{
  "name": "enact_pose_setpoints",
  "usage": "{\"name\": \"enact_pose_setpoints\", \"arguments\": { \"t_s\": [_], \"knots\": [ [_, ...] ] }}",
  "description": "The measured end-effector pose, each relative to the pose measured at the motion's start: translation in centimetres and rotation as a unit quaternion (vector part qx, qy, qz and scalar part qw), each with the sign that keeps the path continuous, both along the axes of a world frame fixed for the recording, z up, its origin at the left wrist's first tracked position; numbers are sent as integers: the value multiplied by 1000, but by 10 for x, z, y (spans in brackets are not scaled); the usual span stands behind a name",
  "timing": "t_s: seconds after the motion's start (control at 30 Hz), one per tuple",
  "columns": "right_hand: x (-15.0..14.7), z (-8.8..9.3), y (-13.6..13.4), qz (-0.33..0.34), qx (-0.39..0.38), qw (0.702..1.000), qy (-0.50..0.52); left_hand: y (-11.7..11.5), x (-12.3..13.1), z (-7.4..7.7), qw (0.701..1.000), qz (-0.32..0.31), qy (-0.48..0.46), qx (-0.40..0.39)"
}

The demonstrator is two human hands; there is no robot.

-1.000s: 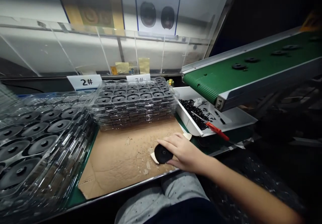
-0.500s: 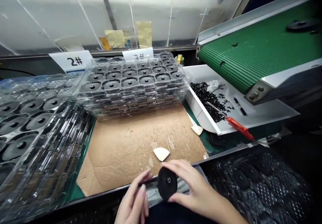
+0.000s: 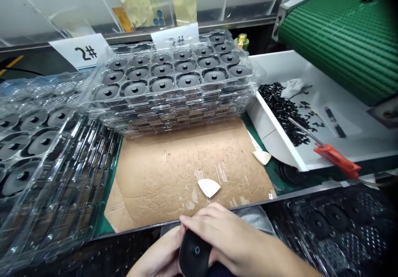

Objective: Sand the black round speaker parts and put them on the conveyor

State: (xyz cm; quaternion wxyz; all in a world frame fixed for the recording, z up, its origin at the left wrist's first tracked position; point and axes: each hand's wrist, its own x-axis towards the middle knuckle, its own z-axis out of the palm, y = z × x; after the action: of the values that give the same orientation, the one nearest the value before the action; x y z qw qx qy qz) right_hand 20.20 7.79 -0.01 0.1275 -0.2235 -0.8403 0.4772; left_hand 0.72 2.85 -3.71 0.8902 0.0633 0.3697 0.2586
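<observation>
Both hands meet around a round black disc (image 3: 194, 255) with a small hub at its centre, low in the view below the table's front edge. My right hand (image 3: 228, 233) grips the disc from the right, its fingers over the top rim and its thumb near the lower right side. My left hand (image 3: 163, 252) closes on the disc's left edge, with most of its fingers hidden behind the disc. Just beyond the hands, a cream wedge-shaped piece (image 3: 209, 187) lies on the cardboard sheet (image 3: 161, 177).
Stacked clear trays (image 3: 174, 98) of black discs stand behind the cardboard, with more trays (image 3: 52, 177) at left. A white bin (image 3: 280, 132) holds small black pieces and a red-handled tool (image 3: 337, 161) rests across its rim. A green conveyor (image 3: 342, 36) rises at upper right.
My left hand, open and apart from the disc before, has come in to its left edge. The disc has moved slightly left and lower, and my right fingers now lie over its top.
</observation>
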Motion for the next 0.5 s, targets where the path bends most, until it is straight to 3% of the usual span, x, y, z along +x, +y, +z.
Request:
{"name": "enact_pose_setpoints", "arguments": {
  "t_s": [0.1, 0.17, 0.23, 0.33, 0.5],
  "knots": [
    [6, -13, 5, -108, 21, 994, -20, 6, -6, -3, 997, 43, -67, 3],
    [8, -29, 7, -231, 50, 969, -70, 12, -10, -2, 989, 130, -63, 9],
    [6, -48, 9, -309, 77, 939, -127, 18, -14, -1, 975, 221, -37, 12],
    [-1, -73, 11, -322, 101, 928, -162, 22, -15, 0, 953, 303, -19, 21],
    [-6, -85, 16, -337, 96, 926, -138, 20, -12, 4, 945, 327, -1, 30]
  ]
}}
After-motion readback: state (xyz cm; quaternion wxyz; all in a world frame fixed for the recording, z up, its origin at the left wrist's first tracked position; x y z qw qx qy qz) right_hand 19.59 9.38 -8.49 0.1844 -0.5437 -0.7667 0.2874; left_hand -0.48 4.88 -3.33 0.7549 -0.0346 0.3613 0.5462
